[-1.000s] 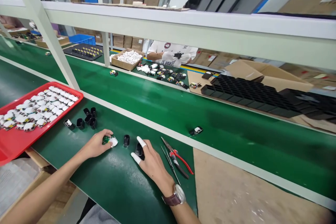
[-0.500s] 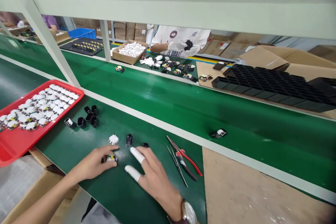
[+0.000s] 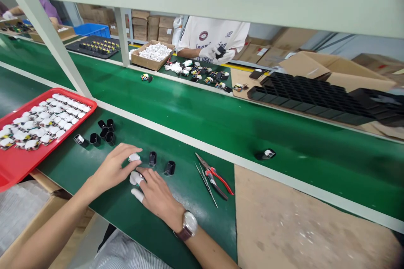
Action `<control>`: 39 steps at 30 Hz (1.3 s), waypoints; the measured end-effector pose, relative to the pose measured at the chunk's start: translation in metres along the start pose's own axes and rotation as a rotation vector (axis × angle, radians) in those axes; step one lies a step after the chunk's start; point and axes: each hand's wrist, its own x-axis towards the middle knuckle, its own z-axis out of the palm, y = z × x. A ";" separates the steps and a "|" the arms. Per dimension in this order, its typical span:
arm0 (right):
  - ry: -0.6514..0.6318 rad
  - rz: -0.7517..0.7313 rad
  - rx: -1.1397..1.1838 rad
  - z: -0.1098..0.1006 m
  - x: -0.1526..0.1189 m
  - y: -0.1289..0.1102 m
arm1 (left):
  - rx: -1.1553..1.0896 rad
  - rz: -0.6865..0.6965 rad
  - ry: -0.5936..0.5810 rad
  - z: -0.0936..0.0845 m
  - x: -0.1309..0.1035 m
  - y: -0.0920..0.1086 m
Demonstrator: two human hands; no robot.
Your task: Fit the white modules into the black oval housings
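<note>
My left hand [image 3: 118,166] pinches a small white-topped circuit board [image 3: 134,157] between thumb and fingers, just above the green bench. Close below it is my right hand [image 3: 158,193], with white finger cots on thumb and forefinger and a watch at the wrist. Its thumb stands apart from the forefinger, whose tip is at another white piece [image 3: 134,177], partly covered. Beyond the hands stand two black housings, a nearer-left one [image 3: 152,158] and one further right [image 3: 169,167]. Tweezers [image 3: 206,185] and red-handled pliers [image 3: 213,176] lie to the right.
A red tray [image 3: 91,107] of white-topped boards lies left, with several black housings [image 3: 94,138] beside it. The green conveyor [image 3: 189,109] carries a few parts, including a black-and-white unit [image 3: 269,153]. Across it, a gloved co-worker [image 3: 214,38] holds a black part. Cardboard [image 3: 299,210] covers the right.
My left hand has moved up to the farther board. My right hand has shifted left, close beside it, at the nearer piece. A second black housing is now uncovered. The view has shifted slightly.
</note>
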 end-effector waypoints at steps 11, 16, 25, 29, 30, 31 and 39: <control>0.135 0.426 -0.207 -0.040 -0.112 0.013 | 0.184 0.315 -0.178 0.041 0.018 0.024; -0.009 0.320 0.019 -0.065 -0.114 0.022 | 0.281 0.442 -0.308 0.079 0.043 0.039; 0.005 0.338 -0.020 -0.060 -0.141 0.022 | -0.120 0.226 -0.438 0.091 0.008 0.044; -0.052 0.257 0.097 -0.062 -0.142 0.031 | -0.292 -0.010 -0.415 0.102 -0.012 0.037; -0.037 0.241 0.113 -0.062 -0.142 0.033 | -0.320 -0.053 -0.408 0.106 -0.014 0.034; -0.007 0.231 0.129 -0.062 -0.141 0.034 | -0.348 -0.087 -0.401 0.110 -0.017 0.031; 0.325 0.280 0.156 -0.073 -0.117 0.029 | -0.452 -0.070 -0.352 0.121 -0.024 0.025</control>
